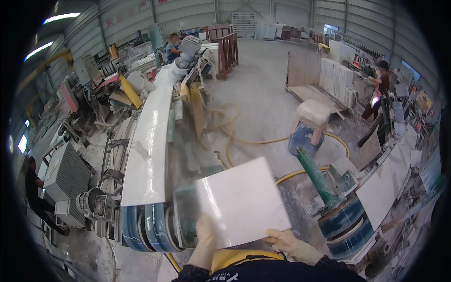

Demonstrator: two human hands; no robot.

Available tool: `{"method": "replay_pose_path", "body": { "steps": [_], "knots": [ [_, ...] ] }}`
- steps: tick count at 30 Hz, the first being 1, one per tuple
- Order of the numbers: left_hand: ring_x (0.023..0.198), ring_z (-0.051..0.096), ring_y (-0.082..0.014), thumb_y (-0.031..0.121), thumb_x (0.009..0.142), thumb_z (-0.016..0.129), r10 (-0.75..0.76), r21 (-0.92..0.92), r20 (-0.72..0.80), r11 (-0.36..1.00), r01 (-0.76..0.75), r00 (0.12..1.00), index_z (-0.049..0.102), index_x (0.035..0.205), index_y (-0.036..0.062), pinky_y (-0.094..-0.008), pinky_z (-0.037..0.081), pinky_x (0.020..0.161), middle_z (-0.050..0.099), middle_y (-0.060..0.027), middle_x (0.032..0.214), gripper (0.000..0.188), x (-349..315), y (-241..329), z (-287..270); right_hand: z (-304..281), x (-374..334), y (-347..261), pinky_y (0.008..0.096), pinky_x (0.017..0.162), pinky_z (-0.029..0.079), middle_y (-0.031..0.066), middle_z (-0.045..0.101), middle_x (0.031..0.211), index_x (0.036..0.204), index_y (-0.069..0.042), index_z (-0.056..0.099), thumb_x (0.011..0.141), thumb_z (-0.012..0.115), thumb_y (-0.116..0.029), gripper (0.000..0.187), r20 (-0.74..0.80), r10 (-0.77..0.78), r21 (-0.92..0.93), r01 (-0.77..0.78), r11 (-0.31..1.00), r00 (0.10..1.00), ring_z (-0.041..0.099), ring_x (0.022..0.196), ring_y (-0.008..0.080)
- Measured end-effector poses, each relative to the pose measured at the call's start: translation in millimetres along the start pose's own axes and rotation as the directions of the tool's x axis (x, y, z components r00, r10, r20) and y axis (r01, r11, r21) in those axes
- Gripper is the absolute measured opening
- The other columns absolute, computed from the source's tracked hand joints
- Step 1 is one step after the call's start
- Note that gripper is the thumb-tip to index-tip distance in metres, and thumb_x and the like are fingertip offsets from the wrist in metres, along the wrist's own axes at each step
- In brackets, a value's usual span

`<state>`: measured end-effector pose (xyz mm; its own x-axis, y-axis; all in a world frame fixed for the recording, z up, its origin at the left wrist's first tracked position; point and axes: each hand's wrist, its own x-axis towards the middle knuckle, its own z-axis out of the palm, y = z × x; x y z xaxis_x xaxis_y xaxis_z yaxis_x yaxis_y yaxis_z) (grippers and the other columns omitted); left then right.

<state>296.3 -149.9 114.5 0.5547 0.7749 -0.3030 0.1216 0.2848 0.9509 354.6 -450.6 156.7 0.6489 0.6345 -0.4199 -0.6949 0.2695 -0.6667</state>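
head | left hand point(205, 231), right hand point(287, 242): white slab point(244, 202) edges | wide floor point(260, 80) beyond

Lower centre: one rectangular white slab point(243, 202), one left hand point(205, 232), one right hand point(287, 242). Right of centre: one blue-sided stool point(305, 137), one green cylinder point(315, 179). Upper left: two light strips point(62, 17). Plainly visible co-workers point(384, 82), three: one upper left of centre, one right, one lower left.

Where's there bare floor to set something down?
Free: grey floor between the red rack and the slab-loaded stand. Crowded: beyond the held white tile, where the yellow hose loops and the stool stands, and around the green-posted machine at right.
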Motion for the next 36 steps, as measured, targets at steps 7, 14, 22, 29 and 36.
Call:
{"method": "replay_pose_path", "body": {
  "steps": [7, 14, 22, 29, 36],
  "knots": [
    [0.107, 0.062, -0.0427, 0.042, 0.099, 0.038, -0.195, 0.609, 0.582, 0.748, -0.264, 0.79, 0.065, 0.113, -0.0054, -0.0447, 0.045, 0.097, 0.066, -0.031, 0.111, 0.056, -97, -27, 208, -87, -163, 12, 0.0467, 0.112, 0.044, 0.0151, 0.052, 0.142, 0.145, -0.005, 0.042, 0.1, 0.052, -0.004, 0.046, -0.358, -0.389, 0.269, 0.493, 0.828, 0.849, 0.054, 0.13, 0.0302],
    [0.098, 0.066, -0.0288, 0.041, 0.101, 0.042, -0.436, 0.576, 0.804, 0.739, -0.35, 0.404, 0.065, 0.116, -0.0024, -0.0409, 0.051, 0.086, 0.071, -0.0184, 0.103, 0.051, -191, -72, 310, -111, -259, 60, 0.043, 0.115, 0.039, 0.0218, 0.052, 0.143, 0.141, 0.008, 0.043, 0.106, 0.044, -0.014, 0.041, -0.598, -0.228, 0.513, 0.586, 0.628, 0.768, 0.05, 0.134, 0.0338],
    [0.088, 0.064, -0.0238, 0.041, 0.101, 0.042, -0.452, 0.567, 0.824, 0.674, -0.474, 0.343, 0.065, 0.114, -0.0026, -0.0374, 0.051, 0.08, 0.068, -0.0148, 0.092, 0.052, -230, -98, 362, -123, -261, 75, 0.0463, 0.114, 0.044, 0.0228, 0.051, 0.143, 0.145, 0.005, 0.038, 0.103, 0.05, -0.014, 0.047, -0.793, -0.261, 0.383, 0.784, 0.487, 0.55, 0.052, 0.132, 0.0332],
    [0.087, 0.065, -0.0234, 0.044, 0.099, 0.047, -0.606, 0.622, 0.775, 0.685, -0.379, 0.176, 0.063, 0.119, -0.0019, -0.0392, 0.053, 0.072, 0.067, -0.0129, 0.091, 0.053, -204, -106, 402, -136, -252, 53, 0.0446, 0.113, 0.044, 0.0265, 0.053, 0.141, 0.145, 0.006, 0.037, 0.104, 0.051, -0.02, 0.05, -0.809, -0.144, 0.479, 0.781, 0.401, 0.57, 0.05, 0.135, 0.0351],
    [0.095, 0.065, -0.0207, 0.044, 0.103, 0.051, -0.711, 0.721, 0.692, 0.672, -0.169, 0.124, 0.059, 0.128, 0.0002, -0.0369, 0.054, 0.08, 0.068, -0.0088, 0.109, 0.051, -203, -78, 343, -150, -245, 47, 0.0446, 0.116, 0.04, 0.0263, 0.05, 0.144, 0.147, 0.006, 0.034, 0.106, 0.047, -0.024, 0.053, -0.798, -0.127, 0.495, 0.761, 0.419, 0.589, 0.049, 0.136, 0.0355]
  ]
}}
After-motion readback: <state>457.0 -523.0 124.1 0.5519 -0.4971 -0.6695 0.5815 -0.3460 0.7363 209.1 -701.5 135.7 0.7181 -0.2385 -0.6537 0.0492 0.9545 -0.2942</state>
